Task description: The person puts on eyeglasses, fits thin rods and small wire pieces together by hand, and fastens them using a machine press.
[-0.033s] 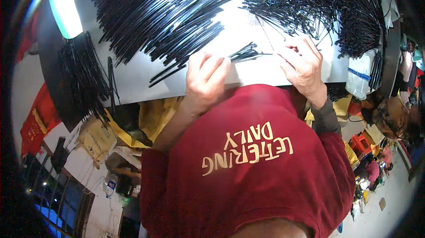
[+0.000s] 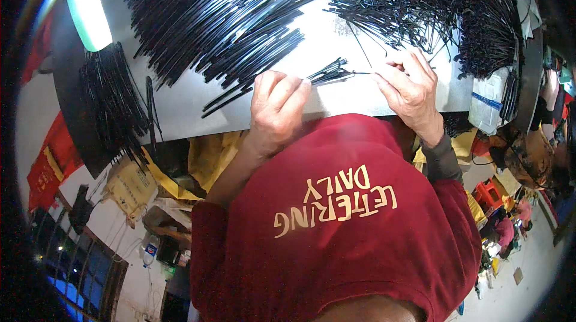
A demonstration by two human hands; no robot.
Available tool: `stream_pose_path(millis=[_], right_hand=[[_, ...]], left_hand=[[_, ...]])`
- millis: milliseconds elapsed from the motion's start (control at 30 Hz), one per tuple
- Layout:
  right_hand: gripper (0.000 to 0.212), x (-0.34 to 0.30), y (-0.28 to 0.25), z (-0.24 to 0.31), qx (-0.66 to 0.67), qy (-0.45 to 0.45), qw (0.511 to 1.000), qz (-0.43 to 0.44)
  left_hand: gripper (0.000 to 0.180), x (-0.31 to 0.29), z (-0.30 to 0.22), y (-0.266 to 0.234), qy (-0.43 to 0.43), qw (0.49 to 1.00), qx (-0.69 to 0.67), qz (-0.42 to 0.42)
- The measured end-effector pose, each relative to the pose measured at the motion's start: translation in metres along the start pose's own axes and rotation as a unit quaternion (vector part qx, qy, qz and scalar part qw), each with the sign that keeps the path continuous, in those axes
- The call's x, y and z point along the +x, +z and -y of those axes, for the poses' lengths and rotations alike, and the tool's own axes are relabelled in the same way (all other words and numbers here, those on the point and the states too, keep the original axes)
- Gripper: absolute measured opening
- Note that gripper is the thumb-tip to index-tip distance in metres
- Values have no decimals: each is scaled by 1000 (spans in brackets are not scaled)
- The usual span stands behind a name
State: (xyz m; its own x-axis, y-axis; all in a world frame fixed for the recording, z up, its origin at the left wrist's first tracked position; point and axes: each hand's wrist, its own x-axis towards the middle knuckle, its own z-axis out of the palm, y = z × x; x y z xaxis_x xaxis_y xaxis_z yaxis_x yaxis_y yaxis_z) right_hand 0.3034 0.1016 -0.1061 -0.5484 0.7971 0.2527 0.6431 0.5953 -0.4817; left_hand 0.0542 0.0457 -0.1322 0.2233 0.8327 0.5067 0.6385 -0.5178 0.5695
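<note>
My left hand [image 2: 277, 105] is closed over the near edge of the table, its fingers curled round a small bundle of thin black strips [image 2: 329, 72]. The strips' free ends fan out to the right. My right hand [image 2: 410, 89] is closed in a pinch, thumb against the bent fingers. Between its fingertips sits the end of a single thin black strip [image 2: 361, 73], which stretches from the bundle. Behind my left hand lies a wide spread of long black strips [image 2: 222, 22]. Beyond my right hand is a tangled heap of similar strips [image 2: 408, 4].
The white tabletop [image 2: 354, 97] carries all these strips. At the left, more strips [image 2: 117, 100] hang over the edge beside a bright lamp [image 2: 89, 13]. A white package with a blue band [image 2: 486, 101] stands at the right corner. People [image 2: 506, 232] are visible at the far right.
</note>
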Motion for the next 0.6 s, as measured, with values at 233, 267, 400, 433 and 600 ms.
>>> stream_pose_path(millis=[233,267,400,433,600], right_hand=[[15,-3,-3,2,-32,16,999,-5],[15,-4,-4,2,-45,27,999,-14],[16,-4,-2,-2,-61,46,996,-37],[16,-2,-1,-2,-61,45,996,-36],[18,20,8,13,-110,77,982,-131]], left_hand=[[20,-9,2,-6,3,1000,15,-8],[20,-9,2,-7,4,1000,13,-9],[21,-8,2,-8,2,1000,13,-8],[22,-8,2,-8,3,1000,12,-8],[31,-10,5,-7,9,999,-6,32]])
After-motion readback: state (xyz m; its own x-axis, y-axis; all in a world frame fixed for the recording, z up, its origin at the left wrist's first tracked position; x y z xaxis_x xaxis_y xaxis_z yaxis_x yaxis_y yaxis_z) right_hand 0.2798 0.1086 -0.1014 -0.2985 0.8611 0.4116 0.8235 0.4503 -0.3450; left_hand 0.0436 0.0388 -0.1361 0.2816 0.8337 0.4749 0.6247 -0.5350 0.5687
